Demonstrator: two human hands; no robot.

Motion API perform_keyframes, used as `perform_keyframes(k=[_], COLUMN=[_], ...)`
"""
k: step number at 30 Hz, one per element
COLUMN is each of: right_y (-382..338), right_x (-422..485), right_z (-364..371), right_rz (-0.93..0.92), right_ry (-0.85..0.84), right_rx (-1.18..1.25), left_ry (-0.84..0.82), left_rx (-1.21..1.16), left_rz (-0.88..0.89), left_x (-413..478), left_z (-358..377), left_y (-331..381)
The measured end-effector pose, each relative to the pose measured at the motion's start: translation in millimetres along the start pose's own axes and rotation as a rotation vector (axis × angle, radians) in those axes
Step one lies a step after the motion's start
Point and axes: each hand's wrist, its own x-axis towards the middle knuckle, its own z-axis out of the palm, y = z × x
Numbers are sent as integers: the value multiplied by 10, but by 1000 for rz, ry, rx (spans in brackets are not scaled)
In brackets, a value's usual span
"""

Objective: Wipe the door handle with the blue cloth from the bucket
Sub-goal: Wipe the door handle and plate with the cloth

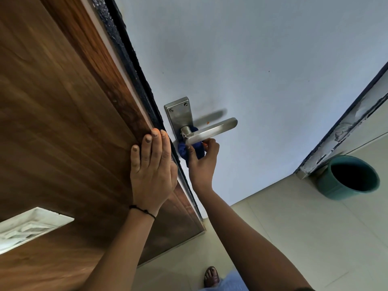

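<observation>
Right hand [202,162] pinches blue cloth [194,151] under steel door handle [210,131]; left hand [152,171], fingers together, braces wooden door [63,101]; teal bucket [348,177] on tiled floor [294,238] beyond.

1. A brown wood-grain panel [52,114] fills the left side.
2. A pale recessed plate [31,227] sits low in that panel.
3. A dark rough strip [128,53] runs along the panel's edge.
4. Beige floor tiles [294,238] cover the lower right.
5. A chipped, dark-edged frame [344,124] crosses the right side.
6. A bare foot [212,276] stands on the tiles beside light blue fabric [233,281].
</observation>
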Motion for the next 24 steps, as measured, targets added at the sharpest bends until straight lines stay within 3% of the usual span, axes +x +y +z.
perform_keyframes(k=[5, 11, 17, 24], right_y=[43, -186, -125, -216], right_x=[351, 583, 279, 577], right_z=[-292, -560, -282, -308], right_rz=[156, 96, 25, 100], right_ry=[163, 259, 69, 347], right_rx=[-38, 144, 103, 224], left_ry=[12, 35, 32, 25], left_rx=[1, 4, 10, 7], left_rz=[-5, -15, -1, 5], left_x=[-2, 5, -2, -3], left_z=[11, 29, 28, 27], left_y=[13, 24, 15, 14])
